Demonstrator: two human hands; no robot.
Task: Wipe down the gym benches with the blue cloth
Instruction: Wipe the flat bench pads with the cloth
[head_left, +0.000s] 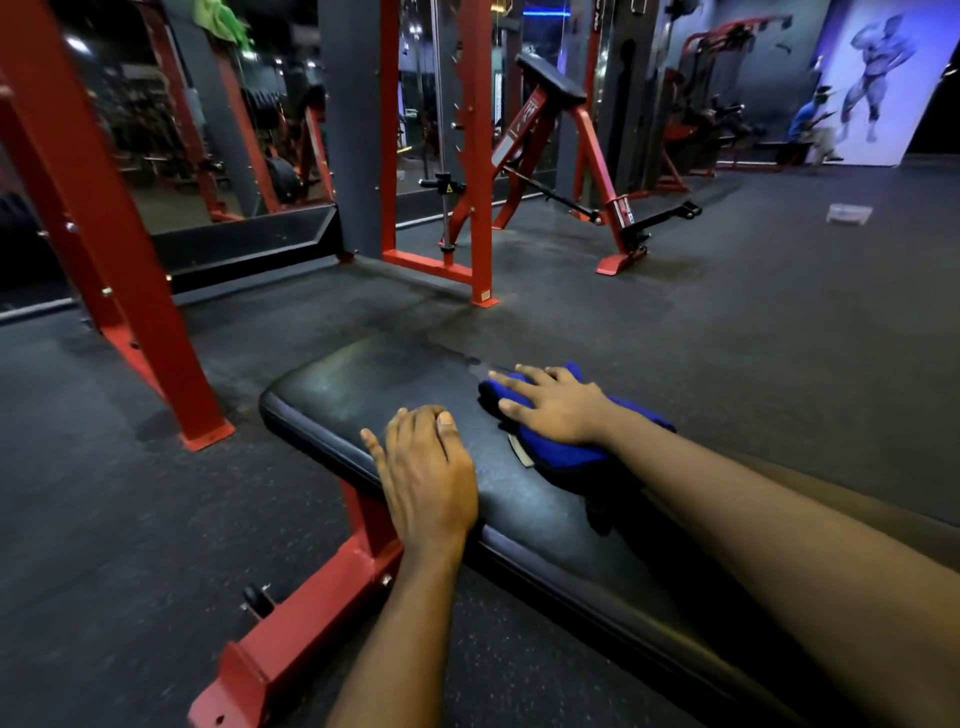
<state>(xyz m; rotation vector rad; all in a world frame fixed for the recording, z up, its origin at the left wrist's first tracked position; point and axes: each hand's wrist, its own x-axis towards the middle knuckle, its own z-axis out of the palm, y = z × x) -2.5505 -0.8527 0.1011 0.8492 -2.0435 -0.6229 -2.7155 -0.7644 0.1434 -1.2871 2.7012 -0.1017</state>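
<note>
Bench (363, 384): a black padded top is seen running from 5 o'clock up to the middle of the view, where its rounded end lies. It is carried on a red frame (311, 613), whose foot is planted on the dark rubber floor (753, 322) at 7 o'clock.

Blue cloth (563, 457): found bunched on the pad just right of centre, at the pad's 3 o'clock edge, with part draped over that side. A small pale tag (521, 451) is shown at its near hem.

Right hand (550, 405): laid palm down on top of the cloth, fingers straight and spread, pointed toward 10 o'clock. The cloth is pressed under the hand, not gripped.

Left hand (426, 467): rested palm down on the bare pad at its 9 o'clock edge, just beside the cloth but apart from it. Fingers are relaxed, slightly bent; nothing is held.

Surroundings: a red rack upright (104, 223) is noted at 10 o'clock, a green cloth (221, 18) hung high at 11 o'clock. A red machine with a black pad (550, 78) is placed at 1 o'clock. A seated person (810, 124) and a wall mural (878, 67) are seen far off at 2 o'clock. A pale flat object (849, 214) is left on the floor below them; what it is cannot be told.
</note>
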